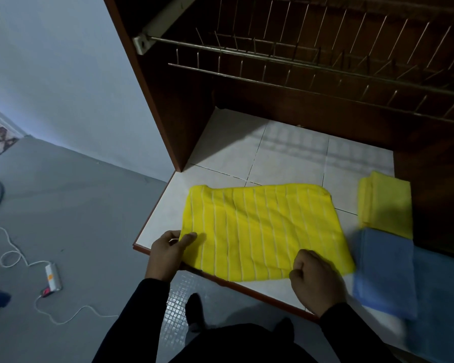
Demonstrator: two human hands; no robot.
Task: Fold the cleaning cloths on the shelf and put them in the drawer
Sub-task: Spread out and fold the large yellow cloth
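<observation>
A bright yellow cloth with thin white stripes (262, 229) lies spread across the white tiled shelf (286, 158), its near edge at the shelf's front rim. My left hand (168, 254) pinches the cloth's near left corner. My right hand (313, 280) grips the near edge of the same cloth further right. A folded plain yellow cloth (387, 204) rests at the right of the shelf. In front of it lies a folded blue cloth (383, 271), with a darker blue cloth (442, 305) beside it at the far right. No drawer is visible.
A metal wire dish rack (312, 61) hangs above the shelf inside the brown wooden cabinet (168, 100). On the grey floor to the left lies a white power strip (53, 276) with a looping cord. My feet stand below the shelf edge.
</observation>
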